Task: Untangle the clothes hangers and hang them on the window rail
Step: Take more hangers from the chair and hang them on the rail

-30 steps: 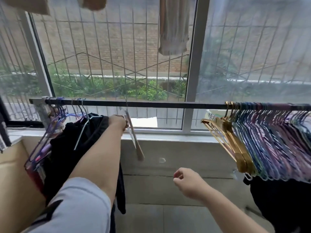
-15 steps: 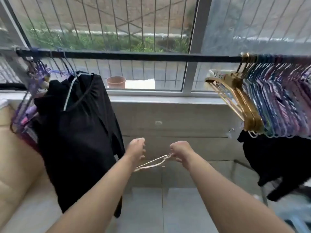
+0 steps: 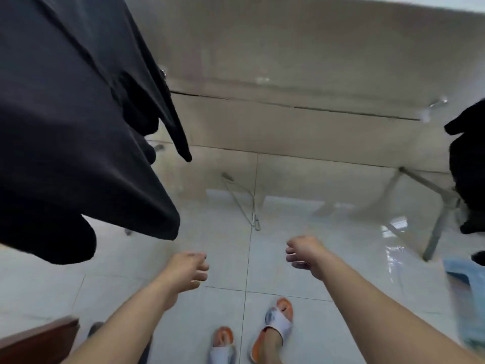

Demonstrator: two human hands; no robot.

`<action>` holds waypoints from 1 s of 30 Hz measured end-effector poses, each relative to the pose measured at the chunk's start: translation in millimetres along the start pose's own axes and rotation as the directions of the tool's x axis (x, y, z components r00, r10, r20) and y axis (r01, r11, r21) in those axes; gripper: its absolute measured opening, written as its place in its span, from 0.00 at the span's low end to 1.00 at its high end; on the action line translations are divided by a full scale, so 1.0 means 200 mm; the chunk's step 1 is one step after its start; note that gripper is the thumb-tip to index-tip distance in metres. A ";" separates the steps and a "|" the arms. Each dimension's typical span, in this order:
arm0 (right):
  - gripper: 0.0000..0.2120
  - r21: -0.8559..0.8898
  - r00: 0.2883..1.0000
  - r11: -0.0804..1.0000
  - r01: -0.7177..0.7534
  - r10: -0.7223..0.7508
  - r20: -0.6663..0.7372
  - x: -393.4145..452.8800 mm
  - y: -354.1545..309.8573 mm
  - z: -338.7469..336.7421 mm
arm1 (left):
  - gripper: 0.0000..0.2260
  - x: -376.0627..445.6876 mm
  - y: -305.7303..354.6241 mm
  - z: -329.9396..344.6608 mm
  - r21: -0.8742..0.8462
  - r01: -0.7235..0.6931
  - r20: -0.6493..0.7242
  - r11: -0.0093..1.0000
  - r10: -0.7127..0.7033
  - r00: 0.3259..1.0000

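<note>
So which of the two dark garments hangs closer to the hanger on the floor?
The large dark garment on the left: its pointed hem ends just above and left of the wire hanger. The other dark garment hangs at the far right edge.

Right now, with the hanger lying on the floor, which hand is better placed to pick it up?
Probably the right hand: it is empty and nearer the hanger than the left hand, though the margin is small.

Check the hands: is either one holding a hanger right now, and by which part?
Nothing is held. The left hand and right hand hang loosely curled and empty; the wire hanger lies on the floor tiles.
</note>
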State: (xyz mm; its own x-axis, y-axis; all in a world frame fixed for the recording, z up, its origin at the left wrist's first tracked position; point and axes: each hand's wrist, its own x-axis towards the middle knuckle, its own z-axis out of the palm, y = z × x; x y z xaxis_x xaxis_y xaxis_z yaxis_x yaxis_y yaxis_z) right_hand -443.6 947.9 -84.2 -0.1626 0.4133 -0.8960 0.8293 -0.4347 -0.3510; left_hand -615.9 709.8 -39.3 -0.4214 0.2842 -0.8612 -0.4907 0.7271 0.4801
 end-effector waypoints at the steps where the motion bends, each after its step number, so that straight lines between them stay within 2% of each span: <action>1: 0.10 -0.037 0.999 0.999 -0.025 0.026 0.026 0.18 0.04 0.04 | 0.05 0.16 -0.06 0.06 0.000 0.036 -0.009 0.999 -0.036 0.999; 5: 0.05 -0.165 0.999 0.985 -0.041 0.039 -0.015 0.81 0.17 0.18 | 0.06 0.78 -0.22 0.20 0.032 0.077 -0.048 0.996 -0.076 0.996; 8: 0.04 -0.331 1.000 0.943 -0.014 0.008 -0.018 1.33 0.23 0.33 | 0.06 1.28 -0.36 0.30 0.063 0.075 -0.060 0.995 -0.071 0.996; 11: 0.06 -0.487 0.995 0.871 0.063 -0.092 -0.035 1.95 0.20 0.52 | 0.07 1.83 -0.51 0.36 0.099 0.032 -0.065 0.995 -0.026 0.998; 13: 0.10 -0.575 0.974 0.811 0.108 -0.203 -0.104 2.36 0.12 0.65 | 0.07 2.18 -0.59 0.37 0.121 0.009 -0.075 0.993 0.000 0.997; 16: 0.13 -0.607 0.910 0.783 0.133 -0.338 -0.238 2.87 0.00 0.78 | 0.09 2.58 -0.72 0.34 0.168 -0.025 -0.094 0.985 0.042 0.995; 19: 0.16 -0.671 0.863 0.735 0.095 -0.396 -0.312 3.10 0.01 0.84 | 0.10 2.72 -0.80 0.32 0.209 -0.005 -0.080 0.978 0.022 0.997; 21: 0.14 -0.668 0.891 0.739 0.091 -0.360 -0.276 3.11 0.08 0.89 | 0.10 2.71 -0.83 0.31 0.221 0.010 -0.082 0.975 0.008 0.997; 23: 0.10 -0.576 0.913 0.807 0.126 -0.321 -0.250 2.99 0.18 0.90 | 0.10 2.62 -0.83 0.30 0.245 0.014 -0.075 0.970 0.004 0.997; 25: 0.04 -0.467 0.915 0.869 0.163 -0.310 -0.258 2.70 0.26 0.80 | 0.10 2.37 -0.78 0.30 0.249 0.014 -0.062 0.968 0.002 0.998; 26: 0.03 -0.479 0.914 0.858 0.185 -0.330 -0.236 2.58 0.29 0.77 | 0.10 2.29 -0.76 0.30 0.262 0.007 -0.056 0.965 0.008 0.998; 28: 0.07 -0.586 0.916 0.782 0.211 -0.367 -0.160 2.11 0.34 0.61 | 0.09 1.99 -0.66 0.28 0.295 -0.008 -0.064 0.956 0.028 0.998; 30: 0.09 -0.657 0.903 0.709 0.257 -0.419 -0.098 1.74 0.39 0.49 | 0.08 1.75 -0.60 0.25 0.400 -0.086 -0.104 0.912 0.139 0.985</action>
State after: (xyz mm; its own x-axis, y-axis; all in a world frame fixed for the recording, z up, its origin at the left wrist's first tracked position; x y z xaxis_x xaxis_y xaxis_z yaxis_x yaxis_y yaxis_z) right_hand -487.0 978.7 -449.5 -0.4415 0.6339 -0.6350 0.8971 0.3241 -0.3003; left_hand -667.5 753.4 -406.3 -0.5623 0.3158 -0.7642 -0.1063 0.8889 0.4456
